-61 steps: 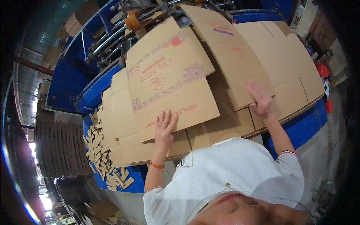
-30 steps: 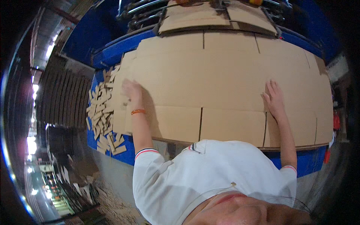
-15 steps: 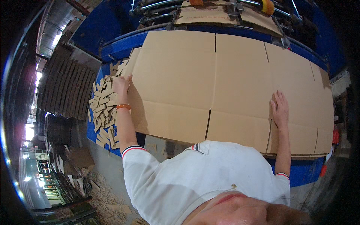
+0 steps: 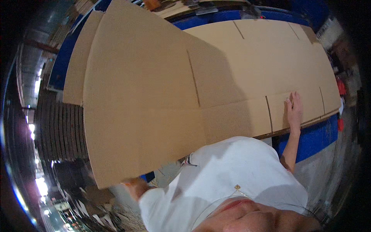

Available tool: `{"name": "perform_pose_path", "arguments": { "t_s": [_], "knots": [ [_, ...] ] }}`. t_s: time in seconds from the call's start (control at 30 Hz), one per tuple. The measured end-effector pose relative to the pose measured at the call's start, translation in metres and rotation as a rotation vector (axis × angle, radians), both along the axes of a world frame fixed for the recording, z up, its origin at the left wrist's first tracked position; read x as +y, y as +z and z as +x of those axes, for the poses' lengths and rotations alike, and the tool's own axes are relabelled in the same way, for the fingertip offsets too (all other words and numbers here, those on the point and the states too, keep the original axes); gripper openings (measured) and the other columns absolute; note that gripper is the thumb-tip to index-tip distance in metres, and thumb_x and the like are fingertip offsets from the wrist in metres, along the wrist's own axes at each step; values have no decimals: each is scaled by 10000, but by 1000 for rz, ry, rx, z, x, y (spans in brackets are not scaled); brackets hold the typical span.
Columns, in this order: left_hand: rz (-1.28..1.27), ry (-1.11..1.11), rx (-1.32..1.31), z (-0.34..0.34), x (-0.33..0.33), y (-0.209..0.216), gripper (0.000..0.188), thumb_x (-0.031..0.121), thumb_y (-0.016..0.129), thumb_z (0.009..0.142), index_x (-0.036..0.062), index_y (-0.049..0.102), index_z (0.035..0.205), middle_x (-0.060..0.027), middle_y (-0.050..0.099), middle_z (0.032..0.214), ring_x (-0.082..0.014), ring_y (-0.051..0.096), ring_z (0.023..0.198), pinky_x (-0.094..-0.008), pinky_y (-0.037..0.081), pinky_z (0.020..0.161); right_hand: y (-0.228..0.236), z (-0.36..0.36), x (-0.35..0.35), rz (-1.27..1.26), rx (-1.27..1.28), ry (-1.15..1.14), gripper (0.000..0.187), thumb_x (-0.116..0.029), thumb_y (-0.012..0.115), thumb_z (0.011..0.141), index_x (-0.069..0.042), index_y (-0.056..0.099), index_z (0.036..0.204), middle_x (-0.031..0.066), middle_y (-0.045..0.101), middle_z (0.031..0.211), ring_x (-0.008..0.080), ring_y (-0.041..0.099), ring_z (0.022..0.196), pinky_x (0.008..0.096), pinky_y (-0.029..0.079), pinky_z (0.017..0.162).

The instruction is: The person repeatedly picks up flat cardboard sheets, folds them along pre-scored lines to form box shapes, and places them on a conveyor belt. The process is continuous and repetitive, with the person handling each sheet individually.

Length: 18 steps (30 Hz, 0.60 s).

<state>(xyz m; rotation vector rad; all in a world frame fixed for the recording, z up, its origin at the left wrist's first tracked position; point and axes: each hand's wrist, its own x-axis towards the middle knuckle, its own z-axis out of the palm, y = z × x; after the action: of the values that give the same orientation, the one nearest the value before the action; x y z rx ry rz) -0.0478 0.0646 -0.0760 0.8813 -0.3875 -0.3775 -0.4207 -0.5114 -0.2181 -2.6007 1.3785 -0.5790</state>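
A large brown cardboard sheet (image 4: pixel 145 89) with slots and crease lines lies before me. Its left part is lifted toward me and bends up from the flat right part (image 4: pixel 270 62), casting a shadow there. A narrow flap (image 4: pixel 79 63) runs along its far left edge. My left forearm (image 4: pixel 135 186) passes under the raised near-left corner; the sheet hides the hand and its fingers. Flat on the sheet's near right part, beside a slot, rests my right hand (image 4: pixel 294 108) with fingers stretched out.
The blue table (image 4: pixel 309 141) shows under the sheet's right side. Blue machinery with an orange part (image 4: pixel 151 4) stands at the far edge. On the left is a stack of dark flat sheets (image 4: pixel 60 127); cardboard scraps litter the floor below.
The sheet's left part has risen toward me, covering the scrap pile from view. My left hand has moved from its left edge to behind it. My right hand stays on the sheet.
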Motion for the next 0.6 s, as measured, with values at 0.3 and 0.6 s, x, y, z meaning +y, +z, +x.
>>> {"name": "perform_pose_path", "arguments": {
  "t_s": [0.3,0.6],
  "knots": [
    [1011,520,-307,1,-31,-39,671,228,725,788,-39,423,1324,-172,505,1283,-277,551,1063,-401,437,932,-82,-228,-136,617,-1655,-677,565,-299,588,887,14,435,1332,174,485,1347,329,460,1242,458,368,1032],
    [1308,751,-466,36,-49,-1,417,262,681,875,-56,592,1130,-150,635,1102,-237,575,1021,-352,430,925,-32,-115,-32,502,-1897,-586,442,-241,522,939,29,484,1287,162,496,1330,317,552,1107,420,466,944]
  ]
}}
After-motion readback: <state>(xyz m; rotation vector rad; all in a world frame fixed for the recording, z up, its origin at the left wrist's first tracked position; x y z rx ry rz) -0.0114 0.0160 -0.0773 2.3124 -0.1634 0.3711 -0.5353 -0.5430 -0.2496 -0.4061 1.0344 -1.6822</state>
